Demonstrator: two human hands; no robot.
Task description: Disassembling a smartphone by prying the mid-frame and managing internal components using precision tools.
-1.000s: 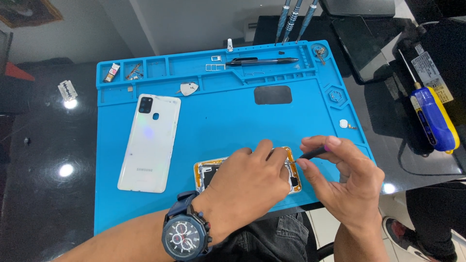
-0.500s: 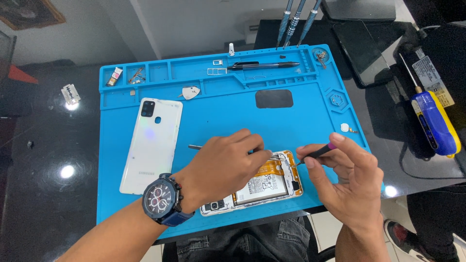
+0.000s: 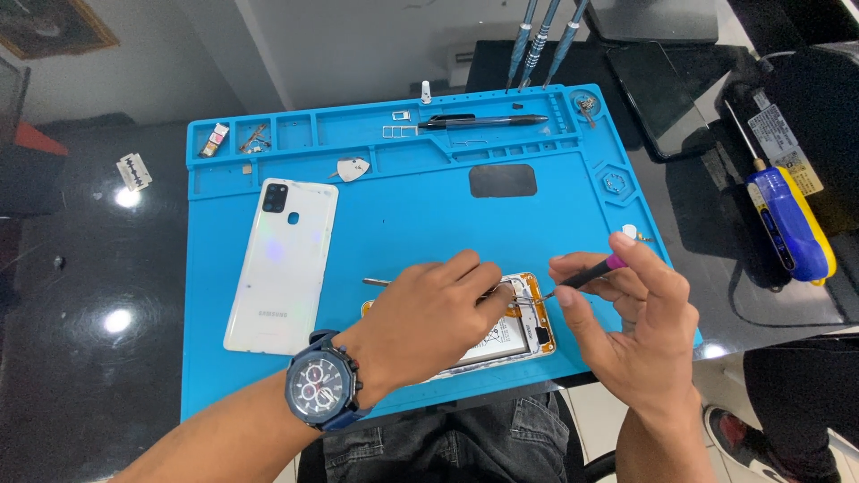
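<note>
An opened phone (image 3: 519, 338) with its battery and orange frame exposed lies near the front edge of the blue work mat (image 3: 412, 224). My left hand (image 3: 429, 313), with a wristwatch on the wrist, rests over the phone's left part and grips thin metal tweezers (image 3: 371, 282) whose tip reaches the phone's top edge. My right hand (image 3: 640, 326) is just right of the phone. It pinches a slim black screwdriver with a pink band (image 3: 591, 273), tip pointing at the phone's upper right corner. The phone's white back cover (image 3: 284, 264) lies face down to the left.
A black pen-like tool (image 3: 483, 121), a white triangular pick (image 3: 353, 167) and small parts sit in the mat's rear trays. A dark pad (image 3: 503, 181) lies mid-mat. Three screwdrivers (image 3: 537, 36) stand behind. A blue and yellow device (image 3: 792, 224) and dark tablet (image 3: 658, 85) are right; a razor blade (image 3: 134, 172) left.
My left hand has slid left off the phone, uncovering the battery, and the tweezers now show under it. My right hand has kept the screwdriver at the phone's upper right corner.
</note>
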